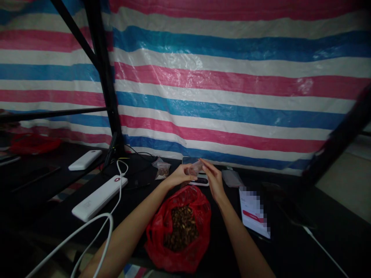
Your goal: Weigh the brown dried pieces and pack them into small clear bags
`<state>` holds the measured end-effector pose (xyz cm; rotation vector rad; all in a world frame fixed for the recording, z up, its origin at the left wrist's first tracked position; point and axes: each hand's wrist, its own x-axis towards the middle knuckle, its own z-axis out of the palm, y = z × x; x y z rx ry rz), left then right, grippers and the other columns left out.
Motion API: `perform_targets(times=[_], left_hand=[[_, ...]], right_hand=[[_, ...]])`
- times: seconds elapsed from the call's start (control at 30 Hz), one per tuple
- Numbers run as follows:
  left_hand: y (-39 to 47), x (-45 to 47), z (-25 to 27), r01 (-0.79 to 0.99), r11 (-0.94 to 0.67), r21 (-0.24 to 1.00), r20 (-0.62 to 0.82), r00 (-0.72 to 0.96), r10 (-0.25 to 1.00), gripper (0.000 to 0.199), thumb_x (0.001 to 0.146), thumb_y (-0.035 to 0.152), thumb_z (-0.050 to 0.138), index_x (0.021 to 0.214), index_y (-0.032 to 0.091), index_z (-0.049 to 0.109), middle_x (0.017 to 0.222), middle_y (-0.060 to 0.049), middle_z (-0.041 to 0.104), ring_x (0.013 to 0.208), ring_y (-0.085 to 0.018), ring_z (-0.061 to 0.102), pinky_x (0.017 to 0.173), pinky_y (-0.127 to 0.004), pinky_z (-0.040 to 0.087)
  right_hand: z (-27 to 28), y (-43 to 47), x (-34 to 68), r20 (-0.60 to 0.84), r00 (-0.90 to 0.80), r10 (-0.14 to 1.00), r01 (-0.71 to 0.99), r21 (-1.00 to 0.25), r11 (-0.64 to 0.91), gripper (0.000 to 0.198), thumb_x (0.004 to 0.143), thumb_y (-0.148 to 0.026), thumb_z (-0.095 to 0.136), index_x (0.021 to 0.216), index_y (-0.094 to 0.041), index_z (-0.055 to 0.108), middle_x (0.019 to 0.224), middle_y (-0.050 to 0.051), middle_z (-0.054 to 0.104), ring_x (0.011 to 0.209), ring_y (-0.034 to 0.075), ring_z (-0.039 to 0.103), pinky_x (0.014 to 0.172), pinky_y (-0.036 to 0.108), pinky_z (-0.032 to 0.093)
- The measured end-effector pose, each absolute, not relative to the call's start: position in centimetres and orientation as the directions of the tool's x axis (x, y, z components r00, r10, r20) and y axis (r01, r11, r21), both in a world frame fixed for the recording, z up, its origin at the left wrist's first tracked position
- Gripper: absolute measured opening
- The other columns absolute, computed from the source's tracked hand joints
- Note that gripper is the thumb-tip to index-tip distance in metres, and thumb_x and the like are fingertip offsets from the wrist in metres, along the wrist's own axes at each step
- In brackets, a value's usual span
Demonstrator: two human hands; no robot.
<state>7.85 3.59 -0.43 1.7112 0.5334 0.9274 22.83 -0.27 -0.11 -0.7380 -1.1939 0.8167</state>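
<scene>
Between my hands is a small clear plastic bag (194, 167), raised just over a small digital scale (201, 180). My left hand (183, 174) grips the bag from its left side. The fingertips of my right hand (213, 174) pinch its upper right edge. Whether anything lies inside the bag is too blurred to tell. Below my hands, an open red plastic bag (203, 231) holds many small brown pieces (182, 227). A filled clear bag (162, 170) lies to the left of my left hand. Flat clear bags (232, 178) lie right of my right hand.
A white power bank (98, 197) with a white cable (119, 193) lies at left. A lit phone (255, 213) rests at right, near a dark device (286, 204) with a cable. Black frame posts (106, 88) stand before a striped sheet (232, 85). Another red bag (34, 143) lies far left.
</scene>
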Motion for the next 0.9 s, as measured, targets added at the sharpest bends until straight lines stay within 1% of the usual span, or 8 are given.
perform_targets(times=[0.2,0.33,0.43,0.53,0.63,0.77,0.83,0.9], left_hand=[[3.7,7.8,-0.5,-0.061,-0.329,0.942,0.299,0.595,0.746,0.052,0.057,0.042,0.070,0.096,0.010,0.058,0.069,0.000,0.053,0.059,-0.009,0.046,0.055,-0.020,0.034],[3.4,7.8,-0.3,-0.050,-0.335,0.941,0.299,0.588,0.752,0.051,0.058,0.040,0.070,0.096,0.010,0.058,0.066,0.001,0.052,0.056,-0.008,0.044,0.052,-0.019,0.033],[3.3,7.7,-0.2,-0.044,-0.346,0.937,0.305,0.586,0.751,0.050,0.058,0.039,0.070,0.097,0.010,0.058,0.066,0.001,0.053,0.054,-0.007,0.044,0.052,-0.019,0.034],[3.8,7.6,0.1,0.027,-0.359,0.933,0.277,0.583,0.764,0.053,0.057,0.039,0.070,0.101,0.011,0.059,0.070,0.000,0.056,0.052,-0.006,0.043,0.052,-0.020,0.034],[6.0,8.1,0.6,0.108,-0.393,0.913,0.293,0.495,0.818,0.055,0.054,0.039,0.071,0.099,0.010,0.061,0.076,-0.002,0.058,0.053,-0.006,0.043,0.053,-0.020,0.034],[10.5,9.9,1.3,0.158,-0.424,0.892,0.364,0.306,0.880,0.057,0.051,0.037,0.073,0.099,0.008,0.061,0.072,-0.002,0.059,0.060,-0.010,0.048,0.060,-0.023,0.038],[12.3,11.0,1.4,0.251,-0.437,0.864,0.346,0.335,0.876,0.058,0.049,0.035,0.074,0.098,0.008,0.061,0.072,-0.003,0.059,0.065,-0.013,0.052,0.064,-0.026,0.040],[13.5,12.0,1.2,0.372,-0.446,0.814,0.298,0.392,0.870,0.062,0.048,0.035,0.075,0.102,0.009,0.059,0.078,-0.005,0.061,0.073,-0.017,0.054,0.070,-0.029,0.042]], right_hand=[[1.0,-1.5,22.3,0.610,0.139,0.780,-0.013,-0.787,0.617,0.020,0.069,-0.030,0.063,0.088,-0.026,0.068,0.102,0.003,0.063,0.103,0.021,0.050,0.095,0.038,0.033],[1.3,-1.9,22.0,0.599,0.126,0.791,-0.034,-0.794,0.607,0.019,0.067,-0.029,0.064,0.086,-0.026,0.068,0.102,0.004,0.062,0.104,0.022,0.049,0.096,0.038,0.033],[1.1,-1.6,22.2,0.555,0.180,0.812,-0.130,-0.805,0.579,0.023,0.066,-0.029,0.065,0.088,-0.024,0.067,0.104,0.004,0.062,0.105,0.022,0.049,0.095,0.038,0.034],[0.4,-0.8,23.0,0.463,0.315,0.828,-0.328,-0.766,0.553,0.031,0.068,-0.028,0.062,0.099,-0.026,0.061,0.111,0.002,0.058,0.104,0.018,0.050,0.091,0.034,0.037],[-0.3,0.4,24.0,0.353,0.352,0.867,-0.499,-0.713,0.493,0.034,0.070,-0.027,0.060,0.104,-0.029,0.058,0.113,0.000,0.057,0.097,0.013,0.054,0.084,0.028,0.041],[-1.2,1.6,24.9,0.256,0.339,0.905,-0.580,-0.701,0.415,0.030,0.068,-0.027,0.062,0.098,-0.028,0.060,0.104,-0.001,0.061,0.090,0.011,0.057,0.078,0.024,0.044],[-1.6,2.0,25.0,0.225,0.330,0.917,-0.596,-0.703,0.387,0.029,0.067,-0.028,0.062,0.096,-0.027,0.061,0.103,-0.001,0.062,0.090,0.011,0.057,0.076,0.023,0.044],[-2.0,2.2,25.0,0.206,0.328,0.922,-0.602,-0.706,0.373,0.029,0.066,-0.028,0.063,0.095,-0.027,0.061,0.105,-0.001,0.061,0.091,0.011,0.057,0.076,0.023,0.045]])
